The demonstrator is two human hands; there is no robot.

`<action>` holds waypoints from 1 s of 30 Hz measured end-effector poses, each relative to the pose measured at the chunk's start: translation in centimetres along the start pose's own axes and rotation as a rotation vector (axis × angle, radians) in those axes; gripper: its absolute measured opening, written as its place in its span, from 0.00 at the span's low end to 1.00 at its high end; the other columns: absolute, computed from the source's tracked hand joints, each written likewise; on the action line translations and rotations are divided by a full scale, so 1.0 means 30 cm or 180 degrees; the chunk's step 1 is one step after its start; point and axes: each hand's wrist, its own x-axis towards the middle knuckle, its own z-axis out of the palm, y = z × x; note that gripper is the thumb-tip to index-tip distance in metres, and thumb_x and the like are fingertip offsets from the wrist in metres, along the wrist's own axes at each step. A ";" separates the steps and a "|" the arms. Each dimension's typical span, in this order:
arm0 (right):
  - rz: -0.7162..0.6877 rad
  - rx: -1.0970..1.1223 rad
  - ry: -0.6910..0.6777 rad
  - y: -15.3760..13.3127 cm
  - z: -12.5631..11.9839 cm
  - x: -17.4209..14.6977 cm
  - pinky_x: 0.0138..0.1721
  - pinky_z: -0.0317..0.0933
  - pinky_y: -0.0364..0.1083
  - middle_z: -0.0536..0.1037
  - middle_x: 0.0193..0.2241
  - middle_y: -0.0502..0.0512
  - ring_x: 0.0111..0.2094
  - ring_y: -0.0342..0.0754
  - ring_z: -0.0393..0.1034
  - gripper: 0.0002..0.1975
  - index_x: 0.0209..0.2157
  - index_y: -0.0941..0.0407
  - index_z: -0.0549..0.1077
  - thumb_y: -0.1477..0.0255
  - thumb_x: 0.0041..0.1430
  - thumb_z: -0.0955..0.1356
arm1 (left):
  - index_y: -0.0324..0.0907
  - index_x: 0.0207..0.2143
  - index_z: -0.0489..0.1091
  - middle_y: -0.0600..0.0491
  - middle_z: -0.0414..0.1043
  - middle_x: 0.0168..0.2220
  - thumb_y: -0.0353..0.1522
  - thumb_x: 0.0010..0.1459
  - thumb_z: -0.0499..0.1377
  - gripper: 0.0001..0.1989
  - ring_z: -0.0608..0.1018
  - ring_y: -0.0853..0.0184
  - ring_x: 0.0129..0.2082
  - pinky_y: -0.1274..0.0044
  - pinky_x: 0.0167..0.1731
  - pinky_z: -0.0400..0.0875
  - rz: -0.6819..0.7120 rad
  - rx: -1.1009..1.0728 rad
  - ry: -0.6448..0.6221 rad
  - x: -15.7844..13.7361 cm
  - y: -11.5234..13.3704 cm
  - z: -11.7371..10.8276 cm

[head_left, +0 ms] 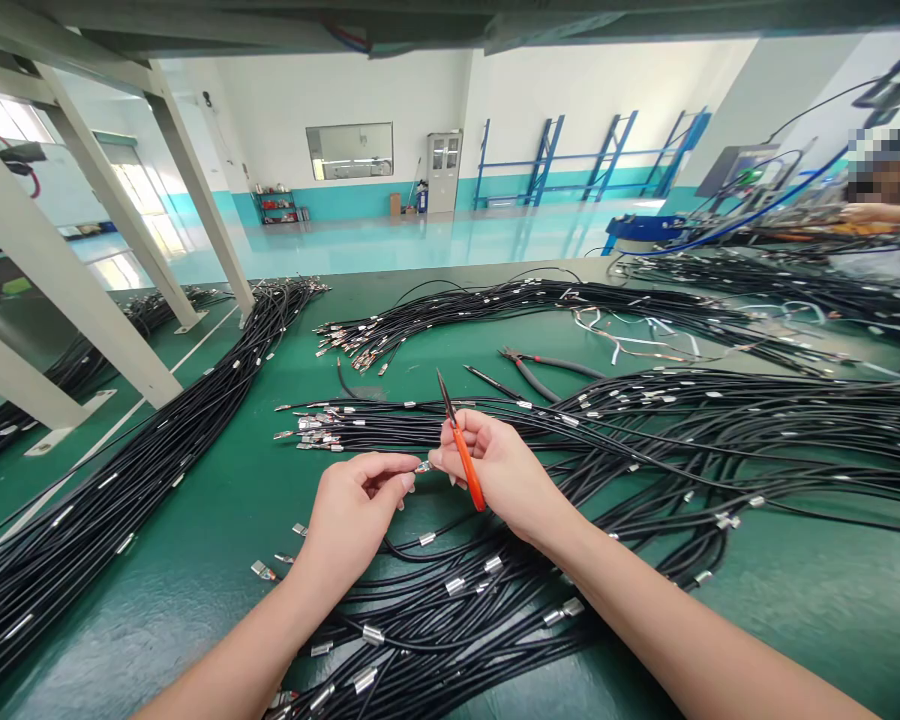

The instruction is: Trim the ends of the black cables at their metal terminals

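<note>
My left hand [364, 510] is closed, its thumb and fingertips pinched near the end of a cable with a small metal terminal [422, 467]. My right hand [499, 470] grips an orange-handled pointed hand tool [468, 465], its dark tip pointing up and away; whether it is scissors I cannot tell. The right fingertips also meet the terminal. Just beyond the hands lies a bundle of black cables [390, 430] with metal terminals at its left end. Below the hands spread more black cables [420, 585] with silver sleeves and terminals.
Black-handled pliers [532, 375] rest on the green table [285, 345]. A further cable bundle [495, 300] runs across the back, and a thick one [165, 440] along the left. White posts [195, 180] stand at left. Another person's hand [870, 213] shows at far right.
</note>
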 end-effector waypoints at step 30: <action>-0.0103 -0.0030 -0.0018 -0.003 0.002 0.001 0.20 0.51 0.40 0.64 0.20 0.45 0.19 0.37 0.56 0.14 0.23 0.56 0.61 0.67 0.42 0.70 | 0.40 0.29 0.75 0.52 0.76 0.28 0.31 0.44 0.60 0.08 0.74 0.67 0.27 0.77 0.30 0.68 -0.0138 -0.0160 -0.0042 0.003 -0.008 -0.010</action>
